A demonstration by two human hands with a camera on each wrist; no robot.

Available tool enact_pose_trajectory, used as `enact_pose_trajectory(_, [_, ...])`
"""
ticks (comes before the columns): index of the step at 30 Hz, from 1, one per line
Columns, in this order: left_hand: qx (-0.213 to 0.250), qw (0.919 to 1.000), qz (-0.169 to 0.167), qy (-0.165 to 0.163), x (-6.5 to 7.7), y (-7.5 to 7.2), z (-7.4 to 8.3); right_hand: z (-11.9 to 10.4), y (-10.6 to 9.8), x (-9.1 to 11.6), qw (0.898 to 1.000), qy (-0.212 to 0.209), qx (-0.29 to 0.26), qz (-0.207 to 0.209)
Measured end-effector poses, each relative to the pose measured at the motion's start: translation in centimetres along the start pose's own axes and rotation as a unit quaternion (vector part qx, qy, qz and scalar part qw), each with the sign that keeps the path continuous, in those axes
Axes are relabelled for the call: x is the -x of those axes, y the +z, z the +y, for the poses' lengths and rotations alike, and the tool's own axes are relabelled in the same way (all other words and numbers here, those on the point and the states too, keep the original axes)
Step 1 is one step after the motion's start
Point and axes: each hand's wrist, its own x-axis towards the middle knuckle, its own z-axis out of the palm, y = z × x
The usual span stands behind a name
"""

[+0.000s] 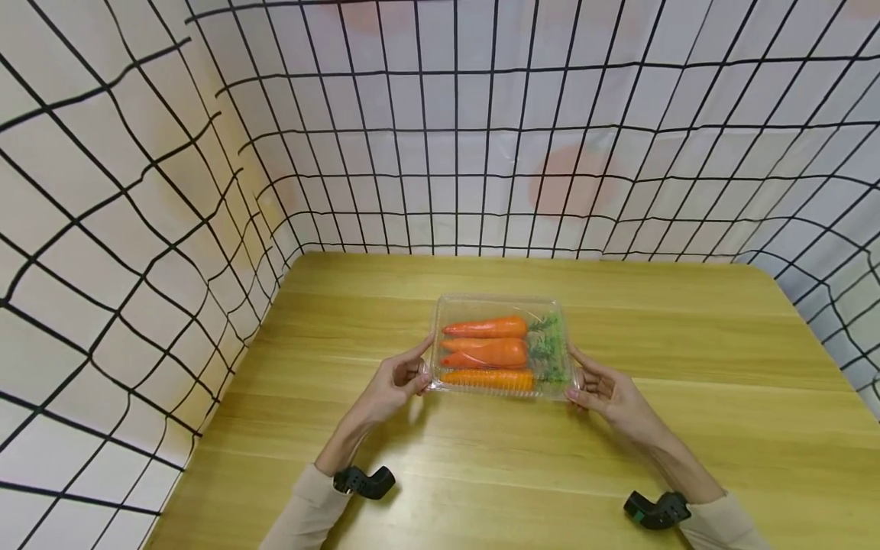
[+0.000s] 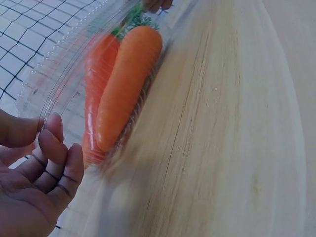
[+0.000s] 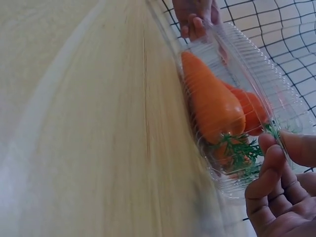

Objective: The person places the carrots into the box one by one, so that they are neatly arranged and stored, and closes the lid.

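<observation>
A clear plastic clamshell box with its lid down is held over the wooden table, several orange carrots lying side by side inside. Their green leafy tops point to the right. My left hand pinches the box's left rim between thumb and fingers. At the opposite end, my right hand grips the right rim in the same way. In the left wrist view, the thumb and fingertips of the left hand meet on the thin rim. The right wrist view has the right hand pinching the rim beside the leaves.
A wooden table spreads out beneath the box. Black wire grid panels stand along the back and both sides, with pale, faintly patterned sheeting behind them. Each wrist carries a black strapped device.
</observation>
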Motion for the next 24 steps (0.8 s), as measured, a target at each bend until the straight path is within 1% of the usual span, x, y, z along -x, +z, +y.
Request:
enact_pose_trajectory(3, [-0.001, 1.0000, -0.001, -0.008, -0.1, -0.1, 0.1, -0.2, -0.1, -0.1, 1.000, 0.011, -0.006, -0.005])
enact_pose_trajectory(9, [-0.011, 0.9997, -0.006, -0.022, -0.1, -0.3, 0.4, -0.5, -0.3, -0.2, 0.999, 0.034, -0.002, -0.018])
enact_pose_trajectory(13, [-0.018, 0.9992, -0.014, -0.033, 0.1, -0.4, 0.5, -1.0, -0.8, -0.1, 0.997, 0.058, 0.029, -0.037])
enact_pose_trajectory(15, [-0.021, 0.9989, -0.020, -0.038, 0.2, -0.5, 0.6, -1.4, -1.3, 0.0, 0.995, 0.069, 0.055, -0.049])
enact_pose_trajectory(17, [-0.029, 0.9984, -0.025, -0.040, 0.3, -0.7, 0.8, -1.8, -1.8, 0.0, 0.992, 0.070, 0.087, -0.057])
enact_pose_trajectory(19, [-0.049, 0.9978, -0.022, -0.040, 0.4, -1.1, 1.1, -2.2, -2.3, 0.0, 0.989, 0.066, 0.114, -0.061])
enact_pose_trajectory(21, [-0.088, 0.9954, -0.009, -0.038, 0.5, -1.5, 1.3, -2.6, -2.9, 0.0, 0.987, 0.059, 0.136, -0.057])
enact_pose_trajectory(24, [-0.163, 0.9860, 0.014, -0.030, 0.4, -2.1, 1.8, -3.1, -3.7, -0.1, 0.983, 0.050, 0.173, -0.042])
